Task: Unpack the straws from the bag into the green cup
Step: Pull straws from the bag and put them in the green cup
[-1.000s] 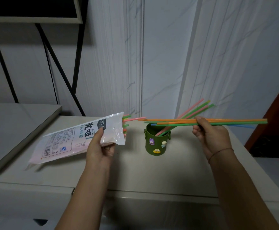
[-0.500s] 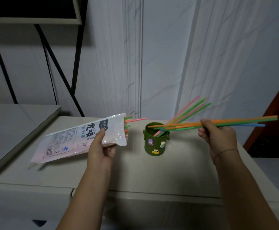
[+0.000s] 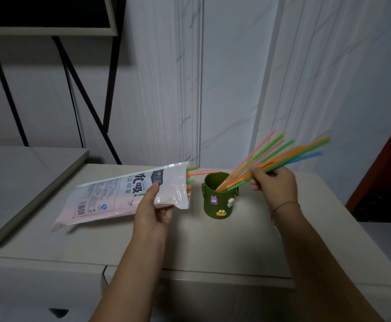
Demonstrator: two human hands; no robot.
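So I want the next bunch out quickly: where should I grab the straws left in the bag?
Pinch the straw ends poking out of the bag at its open mouth, coming in from the cup side. The left hand grips the bag just behind that mouth, which faces the cup, so a pull along their length should slide them out.

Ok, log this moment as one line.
left hand: holds bag, tilted, remaining straws poke out | right hand: grips straw bunch, lower ends in green cup | cup upright on table | status: unpacking unfinished
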